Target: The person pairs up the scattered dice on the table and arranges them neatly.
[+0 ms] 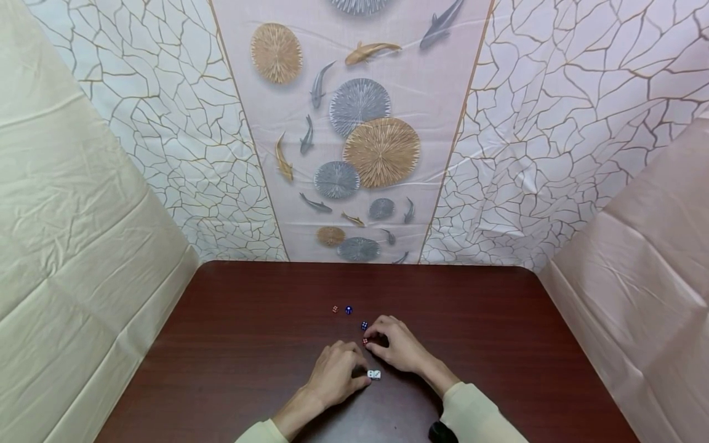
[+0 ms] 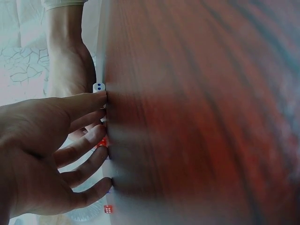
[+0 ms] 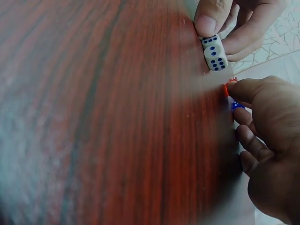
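Observation:
Two white dice with blue pips sit side by side on the table; my left hand [image 1: 336, 375] pinches the left white die [image 1: 370, 373] between thumb and fingers. The other white die [image 3: 215, 58] touches it, outside the grip. My right hand [image 1: 400, 346] is just beyond, to the right, its thumb and index finger pinching a translucent red die [image 1: 365, 341] at the tabletop. That die is partly hidden by the fingertips in the right wrist view. Close behind it lies a blue die [image 1: 364, 325], near the right index finger.
Farther back on the dark reddish wooden table [image 1: 249, 320] lie another red die [image 1: 335, 309] and another blue die [image 1: 348, 310], a small gap apart. A patterned cloth [image 1: 354, 184] hangs behind the table, with plain cream cloths at both sides. Something black [image 1: 442, 432] is by the right sleeve.

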Action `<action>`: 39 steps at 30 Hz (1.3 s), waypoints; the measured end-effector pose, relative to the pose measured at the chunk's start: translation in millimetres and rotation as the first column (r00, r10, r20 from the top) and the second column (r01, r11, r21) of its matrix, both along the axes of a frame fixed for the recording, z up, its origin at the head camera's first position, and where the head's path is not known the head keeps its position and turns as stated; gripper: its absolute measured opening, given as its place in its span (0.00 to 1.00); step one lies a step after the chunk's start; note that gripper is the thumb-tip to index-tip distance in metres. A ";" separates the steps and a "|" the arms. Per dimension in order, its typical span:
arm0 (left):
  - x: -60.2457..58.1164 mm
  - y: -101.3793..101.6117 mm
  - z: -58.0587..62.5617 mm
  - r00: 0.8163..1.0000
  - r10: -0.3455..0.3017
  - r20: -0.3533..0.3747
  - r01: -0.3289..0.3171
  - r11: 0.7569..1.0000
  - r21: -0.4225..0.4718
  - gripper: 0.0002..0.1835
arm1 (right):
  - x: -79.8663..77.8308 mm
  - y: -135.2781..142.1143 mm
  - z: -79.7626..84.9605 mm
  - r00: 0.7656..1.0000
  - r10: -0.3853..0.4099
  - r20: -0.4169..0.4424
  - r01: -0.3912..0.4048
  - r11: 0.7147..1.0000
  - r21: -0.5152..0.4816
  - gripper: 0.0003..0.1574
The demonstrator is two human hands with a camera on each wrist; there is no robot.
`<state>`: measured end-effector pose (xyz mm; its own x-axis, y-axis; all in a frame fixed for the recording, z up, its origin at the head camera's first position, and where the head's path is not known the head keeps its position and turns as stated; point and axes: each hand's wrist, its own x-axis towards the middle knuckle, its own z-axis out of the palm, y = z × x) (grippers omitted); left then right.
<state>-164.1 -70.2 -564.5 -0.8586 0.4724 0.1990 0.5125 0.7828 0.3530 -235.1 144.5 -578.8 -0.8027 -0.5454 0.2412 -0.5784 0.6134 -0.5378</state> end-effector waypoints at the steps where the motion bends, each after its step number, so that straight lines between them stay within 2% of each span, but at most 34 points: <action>1: 0.0 0.0 0.0 1.000 0.000 0.000 0.000 1.000 0.000 0.09 | 0.0 -0.1 -0.2 1.000 -0.003 0.004 0.003 1.000 0.003 0.07; 21: 0.0 0.3 0.4 1.000 0.000 0.007 0.000 1.000 -0.004 0.09 | 1.1 -0.5 -0.7 1.000 -0.016 0.004 0.016 1.000 0.003 0.06; 39: 0.0 0.2 0.6 1.000 0.005 0.006 -0.005 1.000 -0.002 0.09 | 10.2 8.6 -1.0 1.000 -0.004 -0.002 0.003 0.998 -0.055 0.05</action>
